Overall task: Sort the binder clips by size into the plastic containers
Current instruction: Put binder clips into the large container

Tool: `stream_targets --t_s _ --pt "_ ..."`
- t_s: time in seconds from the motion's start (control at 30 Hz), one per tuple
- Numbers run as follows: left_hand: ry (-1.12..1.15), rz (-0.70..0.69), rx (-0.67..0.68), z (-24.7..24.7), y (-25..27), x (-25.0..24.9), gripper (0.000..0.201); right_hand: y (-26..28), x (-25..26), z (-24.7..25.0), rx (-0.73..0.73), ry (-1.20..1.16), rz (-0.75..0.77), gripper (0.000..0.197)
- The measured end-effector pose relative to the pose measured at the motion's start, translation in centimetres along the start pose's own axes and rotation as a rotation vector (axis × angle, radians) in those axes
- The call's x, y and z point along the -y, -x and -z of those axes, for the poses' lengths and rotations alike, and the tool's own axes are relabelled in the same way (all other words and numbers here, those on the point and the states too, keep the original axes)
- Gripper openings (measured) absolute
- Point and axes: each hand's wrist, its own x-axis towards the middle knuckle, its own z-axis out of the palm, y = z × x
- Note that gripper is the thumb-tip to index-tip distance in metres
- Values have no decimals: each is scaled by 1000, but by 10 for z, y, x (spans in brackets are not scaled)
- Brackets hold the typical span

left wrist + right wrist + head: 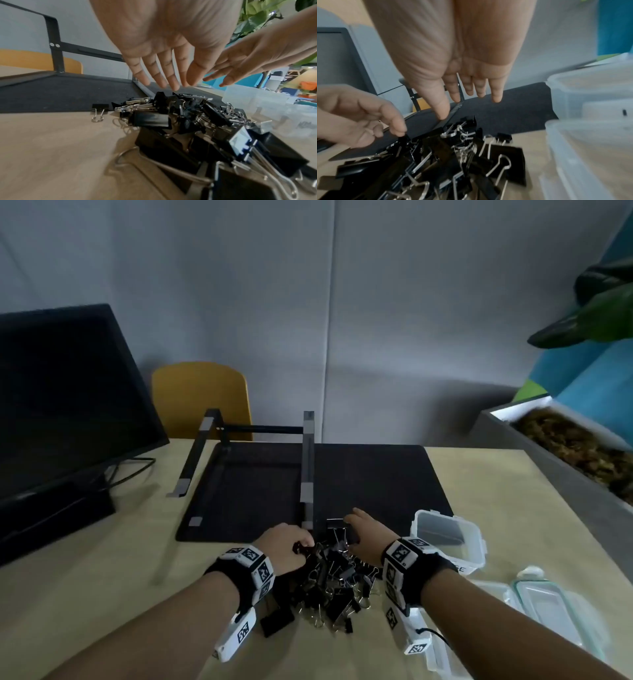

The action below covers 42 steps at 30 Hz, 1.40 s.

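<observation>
A heap of black binder clips [334, 583] of mixed sizes lies on the wooden table, at the near edge of a black mat. My left hand [301, 544] hovers over the heap's far left side; in the left wrist view its fingers [161, 75] are straight and hold nothing above the clips [180, 119]. My right hand [352, 523] reaches over the far right side, fingers [495, 93] straight above the clips [453, 155], also holding nothing. An open clear plastic container [474, 542] stands just right of the right hand, and it shows in the right wrist view as a plastic container [590, 93].
More clear containers and lids [548, 611] lie at the near right. A black mat [376, 474] with a metal laptop stand [308, 460] sits behind the heap. A dark monitor [68, 405] is at left, a yellow chair [202, 398] behind, a planter box [565, 446] at right.
</observation>
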Motion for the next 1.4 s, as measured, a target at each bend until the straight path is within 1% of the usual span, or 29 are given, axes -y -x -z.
stream_targets --t_s 0.1,0.17,0.23,0.3,0.43,0.53,0.6,0.7,0.87,0.93,1.0,1.03,1.1,1.17,1.27,1.4 --pt "-255 -88 126 -4 -10 9 55 -6 -2 -7 -17 -48 -40 59" --pt "-364 -146 161 -8 -15 14 62 -14 -3 -11 -27 -66 -61 60" --pt "-422 -188 175 -11 -18 19 67 -23 -4 -16 -41 -84 -87 64" --pt "-464 -223 157 -12 -18 22 68 -31 -3 -18 -56 -94 -103 68" --pt "-480 -274 112 -15 -19 27 59 -41 -1 -25 -55 -89 -161 66" --pt "-465 -296 104 -16 -21 31 57 -44 -1 -25 -48 -67 -238 58" --pt "-455 -309 104 -14 -22 30 57 -46 -3 -24 -32 -67 -272 47" --pt "-417 -302 87 -14 -23 30 55 -46 -4 -23 -35 -78 -307 33" --pt "-320 -261 80 -8 -19 30 55 -43 -5 -16 -74 -100 -296 27" --pt "-243 -227 85 -3 -17 27 49 -41 -6 -13 -71 -106 -297 34" --pt "-164 -200 69 1 -16 22 41 -37 -6 -9 -82 -107 -295 35" --pt "-126 -184 64 3 -15 19 37 -35 -6 -7 -90 -114 -292 33" --pt "-40 -144 77 7 -13 14 34 -32 -9 -4 -107 -135 -294 20" --pt "67 -117 82 8 -12 12 32 -27 -13 0 -116 -133 -302 22" --pt "235 -127 85 7 -15 12 29 -19 -20 7 -127 -159 -311 27" --pt "312 -131 85 7 -15 4 32 -6 -31 16 -168 -159 -287 36"
